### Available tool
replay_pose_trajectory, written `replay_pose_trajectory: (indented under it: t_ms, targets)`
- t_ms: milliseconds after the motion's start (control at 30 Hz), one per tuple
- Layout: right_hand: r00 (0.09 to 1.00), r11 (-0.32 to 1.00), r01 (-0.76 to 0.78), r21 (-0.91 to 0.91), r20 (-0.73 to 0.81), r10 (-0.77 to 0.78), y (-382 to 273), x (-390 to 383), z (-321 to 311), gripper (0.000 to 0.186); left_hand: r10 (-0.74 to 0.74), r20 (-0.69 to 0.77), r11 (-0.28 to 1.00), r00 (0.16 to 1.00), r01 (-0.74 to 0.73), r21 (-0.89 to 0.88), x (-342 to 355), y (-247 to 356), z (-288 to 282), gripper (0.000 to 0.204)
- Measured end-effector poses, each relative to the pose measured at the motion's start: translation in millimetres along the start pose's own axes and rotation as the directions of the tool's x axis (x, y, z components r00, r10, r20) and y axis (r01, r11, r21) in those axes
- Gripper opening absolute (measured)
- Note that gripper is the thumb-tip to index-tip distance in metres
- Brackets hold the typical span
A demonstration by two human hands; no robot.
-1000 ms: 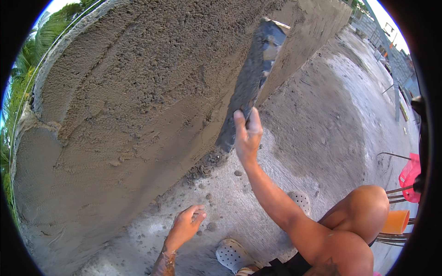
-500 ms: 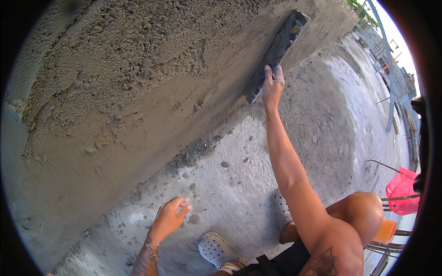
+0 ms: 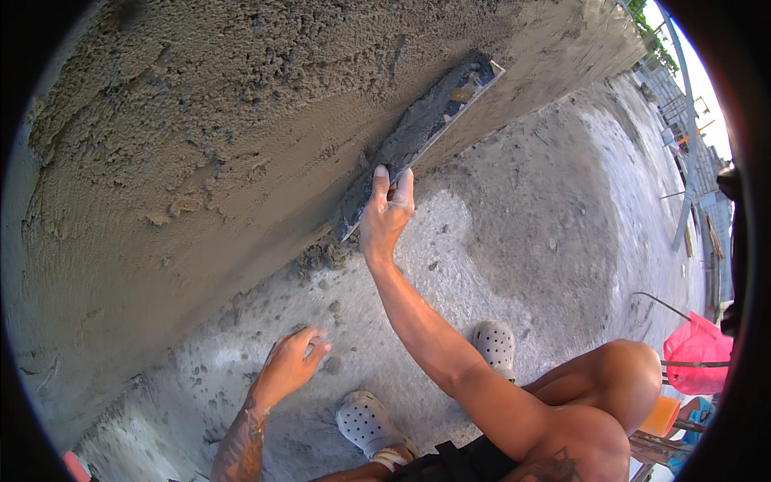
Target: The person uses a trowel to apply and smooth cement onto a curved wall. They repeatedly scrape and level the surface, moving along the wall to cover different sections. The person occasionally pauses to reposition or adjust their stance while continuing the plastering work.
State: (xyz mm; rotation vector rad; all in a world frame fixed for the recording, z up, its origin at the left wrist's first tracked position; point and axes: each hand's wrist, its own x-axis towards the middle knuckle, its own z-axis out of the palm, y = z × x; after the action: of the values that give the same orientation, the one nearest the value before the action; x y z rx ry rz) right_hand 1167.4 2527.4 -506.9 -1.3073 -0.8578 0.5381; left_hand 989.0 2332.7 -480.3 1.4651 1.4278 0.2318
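My right hand point(image 3: 385, 223) grips a long, narrow plastering float point(image 3: 430, 124) near its lower end, thumb and fingers around the middle of its back edge. The float lies slanted against the wet mortar on the wall point(image 3: 233, 128), low down near the floor, with grey mortar piled along its upper side. Above it the mortar is rough and pitted; lower down and to the right it looks smoother. My left hand point(image 3: 287, 365) hangs over the floor at the lower left, fingers loosely bent and apart from the thumb, with nothing seen in it.
Mortar crumbs point(image 3: 325, 255) lie along the wall's foot on the concrete floor point(image 3: 546, 185). My feet are in pale clogs point(image 3: 365, 422) below. On the right are a pink plastic piece point(image 3: 695, 353), an orange object point(image 3: 660, 416), metal rods and a leaning pole point(image 3: 689, 136).
My right hand has drawn the float down and to the left along the wall, and more mortar shows on it. My left hand stays almost where it was.
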Motion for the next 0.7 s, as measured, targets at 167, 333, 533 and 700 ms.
replay_pose_trajectory:
  t_ms: [167, 333, 533, 700]
  targets:
    - [0.999, 0.993, -0.034, 0.115, -0.025, 0.037, -12.3, -57.6, 28.6, 0.021, -0.051, -0.002, 0.998, 0.999, 0.051, -0.039, -7.1, -11.4, 1.6, 0.034]
    - [0.997, 0.990, -0.065, 0.126, 0.047, 0.059, -16.2, -98.3, 47.1, 0.020, -0.034, -0.027, 0.998, 0.999, 0.033, -0.046, -11.6, -19.1, 3.1, 0.030]
    - [0.983, 0.983, -0.077, 0.166, 0.180, 0.047, -39.9, -162.0, 59.7, 0.025, -0.099, 0.046, 0.992, 0.994, 0.095, 0.080, -14.8, -37.6, 9.9, 0.029]
    - [0.862, 0.936, -0.237, 0.259, 0.500, 0.080, -65.2, -198.6, 29.0, 0.029, -0.188, 0.176, 0.980, 0.966, 0.174, 0.091, -51.5, -11.4, -17.5, 0.021]
